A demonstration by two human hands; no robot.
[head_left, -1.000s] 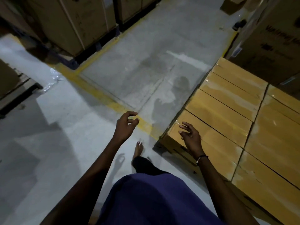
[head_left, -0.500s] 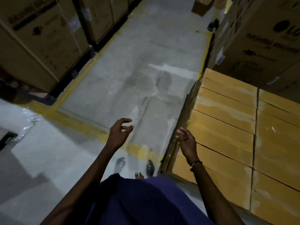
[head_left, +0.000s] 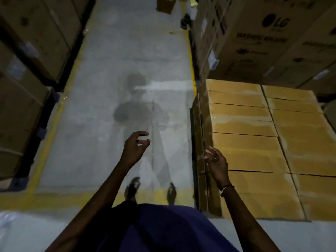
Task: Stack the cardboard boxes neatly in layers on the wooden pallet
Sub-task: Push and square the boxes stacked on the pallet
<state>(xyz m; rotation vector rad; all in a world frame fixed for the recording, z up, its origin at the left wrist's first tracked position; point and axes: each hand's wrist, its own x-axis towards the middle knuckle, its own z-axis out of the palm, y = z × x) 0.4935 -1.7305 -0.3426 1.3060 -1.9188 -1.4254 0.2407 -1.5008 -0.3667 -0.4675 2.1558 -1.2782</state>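
Empty grips (head_left: 135, 148) (head_left: 216, 161); "LG" carton (head_left: 276, 33).

Grey concrete floor (head_left: 112, 99) with yellow lines (head_left: 54, 128); flat-topped cardboard boxes (head_left: 254, 142) stand at right, big cartons (head_left: 27, 70) along the left

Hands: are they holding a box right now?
No. Left hand and right hand hang empty over the floor, fingers loosely curled.
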